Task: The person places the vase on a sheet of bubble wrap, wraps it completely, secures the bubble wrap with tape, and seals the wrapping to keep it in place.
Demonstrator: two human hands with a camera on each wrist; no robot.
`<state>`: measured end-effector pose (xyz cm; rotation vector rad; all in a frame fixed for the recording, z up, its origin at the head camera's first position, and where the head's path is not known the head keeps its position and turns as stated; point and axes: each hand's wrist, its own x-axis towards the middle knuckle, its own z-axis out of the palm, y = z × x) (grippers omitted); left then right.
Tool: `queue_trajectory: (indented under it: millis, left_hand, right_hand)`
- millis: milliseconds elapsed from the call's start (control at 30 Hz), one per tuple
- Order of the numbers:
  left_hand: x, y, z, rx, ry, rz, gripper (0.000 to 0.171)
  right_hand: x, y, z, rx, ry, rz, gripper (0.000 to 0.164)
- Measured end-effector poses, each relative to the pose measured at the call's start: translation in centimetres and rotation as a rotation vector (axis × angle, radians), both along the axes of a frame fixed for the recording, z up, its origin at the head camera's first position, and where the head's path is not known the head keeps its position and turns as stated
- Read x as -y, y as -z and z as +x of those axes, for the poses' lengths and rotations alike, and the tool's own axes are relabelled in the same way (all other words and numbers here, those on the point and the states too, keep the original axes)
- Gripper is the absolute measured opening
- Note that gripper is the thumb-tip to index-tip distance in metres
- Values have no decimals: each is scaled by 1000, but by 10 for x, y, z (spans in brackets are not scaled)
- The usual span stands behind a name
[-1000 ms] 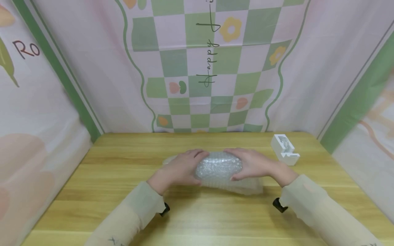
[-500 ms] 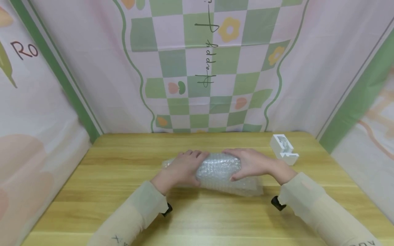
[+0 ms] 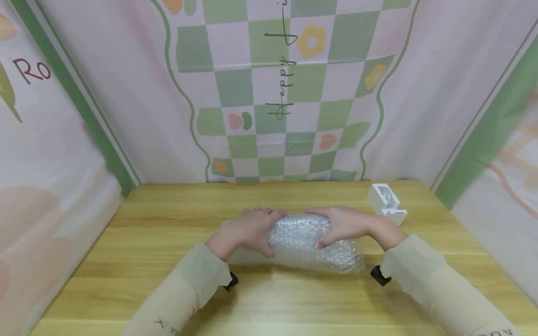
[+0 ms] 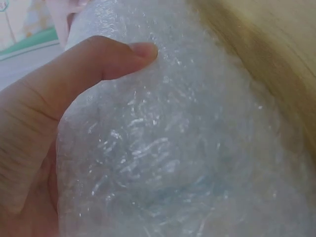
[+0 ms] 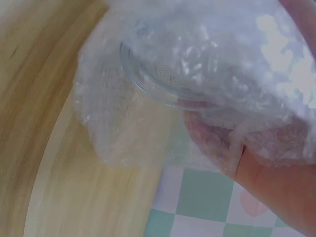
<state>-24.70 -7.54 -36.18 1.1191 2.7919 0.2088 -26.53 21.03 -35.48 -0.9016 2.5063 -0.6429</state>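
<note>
A roll of clear bubble wrap (image 3: 298,240) lies across the wooden table in the head view. My left hand (image 3: 250,232) grips its left part, with the thumb (image 4: 113,58) bent over the near side. On the other side, my right hand (image 3: 346,225) holds the right part, thumb in front and fingers over the top. Through the loose right end of the wrap, the right wrist view shows a clear round rim (image 5: 153,94) with small raised marks. Whatever that rim belongs to is otherwise hidden by the layers.
A white tape dispenser (image 3: 377,203) stands at the back right of the table (image 3: 176,200), beyond my right wrist. Curtains with a green checked print (image 3: 269,121) hang behind the table's far edge and at both sides.
Both hands and the roll have come slightly toward me. The flatter wrap sticking out at the right end now looks bulkier and shinier.
</note>
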Motion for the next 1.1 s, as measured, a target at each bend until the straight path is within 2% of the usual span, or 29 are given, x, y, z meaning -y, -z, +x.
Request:
queue_trajectory:
  millis: [133,267,500,633,833,900,1000,1100]
  left_hand:
    - [1,0,-2,22,14,21,99]
    - [2,-1,-4,39,17,27,98]
    - [3,0,-5,40,25,29,98]
    - [3,0,-6,55,21,28,98]
    - [5,0,-8,106,-3,33,101]
    - [5,1,-9,128,-9,42,101]
    - [5,1,-10,145,-16,58,101]
    - [4,-1,-10,161,-24,71,101]
  right_hand:
    - [0,1,-3,36,-2,-11,100]
    - [1,1,-3,27,-19,-28,99]
    - [0,-1,0,-53,-72,-83,97]
    - [0,-3,5,-196,-105,-63,92]
    - [2,-5,19,-552,-166,17,75]
    - [4,-5,25,-646,-186,44,71]
    - [5,-4,31,-693,-193,66,70]
    - [6,-2,35,-683,-184,78,81]
